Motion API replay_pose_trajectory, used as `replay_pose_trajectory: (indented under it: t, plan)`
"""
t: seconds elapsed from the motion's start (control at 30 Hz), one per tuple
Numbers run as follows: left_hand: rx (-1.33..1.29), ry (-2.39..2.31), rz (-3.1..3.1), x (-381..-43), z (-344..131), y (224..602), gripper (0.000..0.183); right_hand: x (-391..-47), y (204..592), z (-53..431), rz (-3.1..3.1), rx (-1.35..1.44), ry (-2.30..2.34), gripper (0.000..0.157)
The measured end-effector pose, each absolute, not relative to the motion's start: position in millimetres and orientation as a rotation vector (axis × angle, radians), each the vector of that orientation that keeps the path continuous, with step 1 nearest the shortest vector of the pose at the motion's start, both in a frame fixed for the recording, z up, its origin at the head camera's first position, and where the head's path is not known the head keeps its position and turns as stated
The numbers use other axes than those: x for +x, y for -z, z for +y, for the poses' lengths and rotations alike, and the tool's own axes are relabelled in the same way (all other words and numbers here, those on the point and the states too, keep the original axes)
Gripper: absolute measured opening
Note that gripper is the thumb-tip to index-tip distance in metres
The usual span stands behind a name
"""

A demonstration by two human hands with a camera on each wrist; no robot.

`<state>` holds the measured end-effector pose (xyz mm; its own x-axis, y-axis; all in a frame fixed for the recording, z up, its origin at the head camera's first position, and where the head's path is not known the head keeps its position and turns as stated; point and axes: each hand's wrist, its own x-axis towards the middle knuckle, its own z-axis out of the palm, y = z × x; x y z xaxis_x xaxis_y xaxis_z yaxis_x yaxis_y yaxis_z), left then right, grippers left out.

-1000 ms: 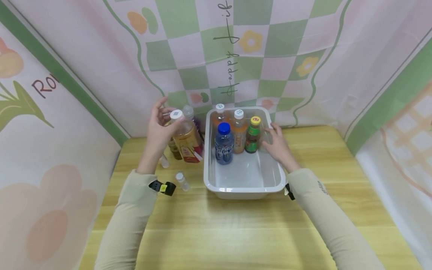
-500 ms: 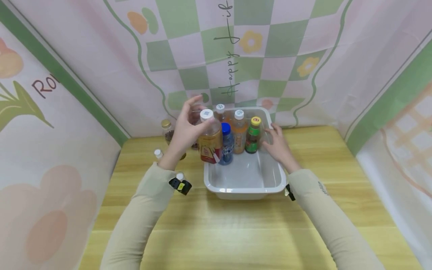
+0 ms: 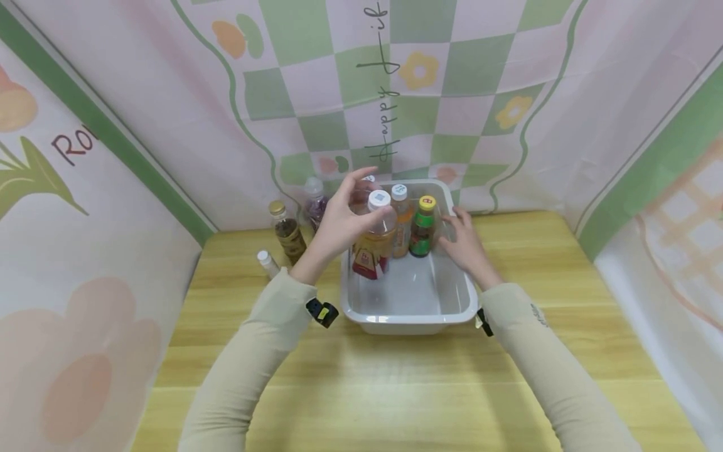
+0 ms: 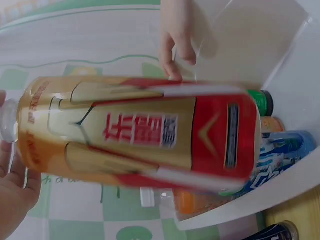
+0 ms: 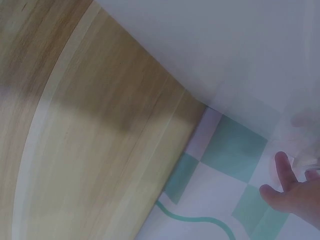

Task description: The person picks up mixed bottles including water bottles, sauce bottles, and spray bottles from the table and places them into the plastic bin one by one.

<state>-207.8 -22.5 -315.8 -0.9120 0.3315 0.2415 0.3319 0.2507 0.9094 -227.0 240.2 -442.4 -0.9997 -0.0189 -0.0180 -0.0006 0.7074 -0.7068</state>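
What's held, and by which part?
Left hand holds the red-and-gold bottle by its capped end; whether the right hand grips the tub can't be told.

The head view looked forward and down from above the bench [image 3: 407, 389], covering the tub [image 3: 409, 319], left hand [image 3: 339, 226] and right hand [image 3: 465, 246]. The left wrist view, rolled sideways, faced the held bottle [image 4: 135, 130] at close range. The right wrist view, tilted, faced the tub's outer side and backdrop [image 5: 235, 145]. All three shared the tub.

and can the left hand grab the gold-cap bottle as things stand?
Probably not: the left hand grips the red-gold bottle at the tub. The gold-cap bottle is close by, but that hand looks full.
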Motion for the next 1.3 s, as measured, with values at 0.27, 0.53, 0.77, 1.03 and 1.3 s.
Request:
replay_pose_trajectory:
  t: [0.27, 0.53, 0.77, 1.03, 1.3]
  plan:
    - [-0.728, 1.785, -2.532, -209, -7, 329, 0.060, -226, 442, 240, 2.873, -0.012, 1.196, 0.057]
    - [-0.781, 1.644, -2.692, -213, 10, 341, 0.057, -226, 442, 240, 2.884, -0.006, 1.185, 0.056]
    - [-0.846, 1.475, -2.819, -217, 22, 342, 0.060, -227, 442, 241, 2.890, -0.020, 1.183, 0.056]
    - [-0.884, 1.322, -2.925, -228, 32, 342, 0.061, -227, 442, 241, 2.896, -0.017, 1.190, 0.056]
    - [-0.820, 1.357, -2.934, -235, 38, 349, 0.059, -226, 442, 240, 2.909, -0.023, 1.182, 0.055]
